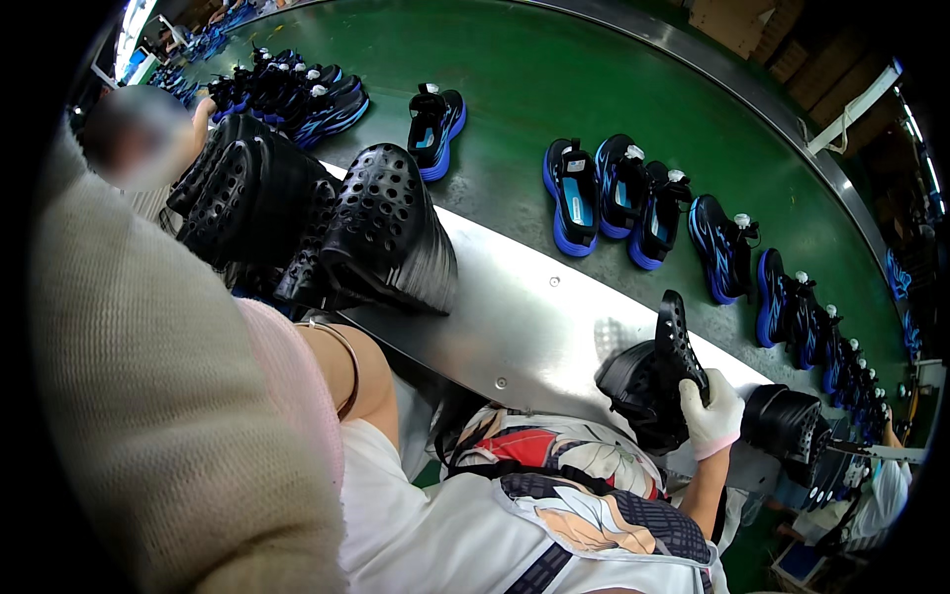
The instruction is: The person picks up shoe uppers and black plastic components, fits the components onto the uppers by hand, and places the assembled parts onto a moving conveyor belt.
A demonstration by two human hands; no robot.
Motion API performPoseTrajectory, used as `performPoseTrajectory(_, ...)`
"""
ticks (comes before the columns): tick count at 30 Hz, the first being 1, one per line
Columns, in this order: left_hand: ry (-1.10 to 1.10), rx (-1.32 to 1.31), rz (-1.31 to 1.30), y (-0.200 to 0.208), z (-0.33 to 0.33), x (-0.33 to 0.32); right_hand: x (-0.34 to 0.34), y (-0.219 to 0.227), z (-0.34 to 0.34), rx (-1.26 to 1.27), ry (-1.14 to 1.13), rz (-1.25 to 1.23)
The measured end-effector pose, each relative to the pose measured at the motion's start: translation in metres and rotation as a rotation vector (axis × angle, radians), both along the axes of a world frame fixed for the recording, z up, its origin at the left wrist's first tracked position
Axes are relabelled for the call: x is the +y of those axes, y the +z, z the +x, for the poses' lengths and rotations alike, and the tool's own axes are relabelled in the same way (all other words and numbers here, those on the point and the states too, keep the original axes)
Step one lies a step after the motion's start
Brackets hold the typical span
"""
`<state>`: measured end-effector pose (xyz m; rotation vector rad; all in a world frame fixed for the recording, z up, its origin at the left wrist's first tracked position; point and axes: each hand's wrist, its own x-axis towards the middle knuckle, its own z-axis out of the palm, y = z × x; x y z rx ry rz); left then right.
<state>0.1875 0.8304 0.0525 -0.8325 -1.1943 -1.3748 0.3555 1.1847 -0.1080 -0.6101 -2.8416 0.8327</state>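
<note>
My left hand (168, 396), in a knit glove with a pink cuff, is raised very close to the camera; its fingers cannot be made out. My right hand (714, 414), in a white glove, is closed on a black perforated plastic piece (675, 337) shaped like a shoe toe, tilted upright. That piece is against a stack of similar black pieces (633, 386) on the metal ledge (515, 307). More nested stacks of black perforated pieces (386, 228) stand at the ledge's left end, beyond my left forearm. Another stack (787, 421) lies right of my right hand.
Black and blue sneakers stand on the green conveyor belt (515, 89): one sneaker (433, 129) alone, a group (618, 193) in the middle, a row (811, 322) toward the right and a cluster (297, 94) at far left. Another person's hand (205, 105) is near that cluster.
</note>
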Motion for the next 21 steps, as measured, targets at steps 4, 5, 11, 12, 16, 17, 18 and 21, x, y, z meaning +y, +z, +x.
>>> performPoseTrajectory(4,-0.008,0.006,0.010,-0.002,-0.002,0.000,0.002,-0.001,0.001,0.018,-0.014,0.023)
performPoseTrajectory(5,-0.007,0.007,0.014,-0.005,-0.004,0.001,0.002,-0.001,0.002,0.016,-0.025,0.015)
performPoseTrajectory(11,0.012,-0.012,0.016,-0.007,-0.011,0.007,0.004,-0.005,0.004,0.070,-0.008,0.027)
performPoseTrajectory(12,0.013,-0.018,0.019,-0.005,-0.012,0.006,0.005,-0.007,0.005,0.098,0.001,0.030)
performPoseTrajectory(16,0.021,-0.033,0.015,-0.002,-0.018,0.006,0.010,-0.005,0.005,0.048,-0.020,0.008)
performPoseTrajectory(17,0.019,-0.035,0.016,-0.003,-0.021,0.009,0.013,-0.005,0.004,0.039,-0.007,0.032)
performPoseTrajectory(18,0.012,-0.030,0.010,-0.003,-0.024,0.015,0.011,-0.007,0.002,0.063,-0.015,0.020)
performPoseTrajectory(21,0.039,-0.024,0.023,0.004,-0.009,0.011,0.012,-0.005,0.007,0.095,0.002,0.023)
